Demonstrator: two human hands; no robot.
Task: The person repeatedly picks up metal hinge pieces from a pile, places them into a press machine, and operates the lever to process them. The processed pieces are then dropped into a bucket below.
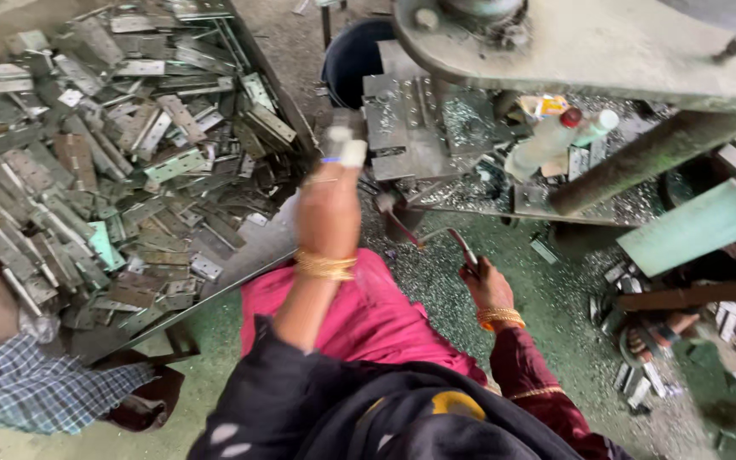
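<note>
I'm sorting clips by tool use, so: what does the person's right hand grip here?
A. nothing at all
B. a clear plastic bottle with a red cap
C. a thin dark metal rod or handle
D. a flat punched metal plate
C: the right hand is closed around a thin dark metal rod that slants up toward the grey metal press bed, while the clear plastic bottle lies apart, untouched.

— What sort of place is this?
— A metal-stamping workshop. Left of the hands lies a heap of punched steel plates (pixel 121 162) in a tray.
— Anything else?
— Ahead of them stands a heavy press (pixel 589 43), and metal punchings (pixel 436 290) litter the green floor (pixel 555 341) beneath.
</note>
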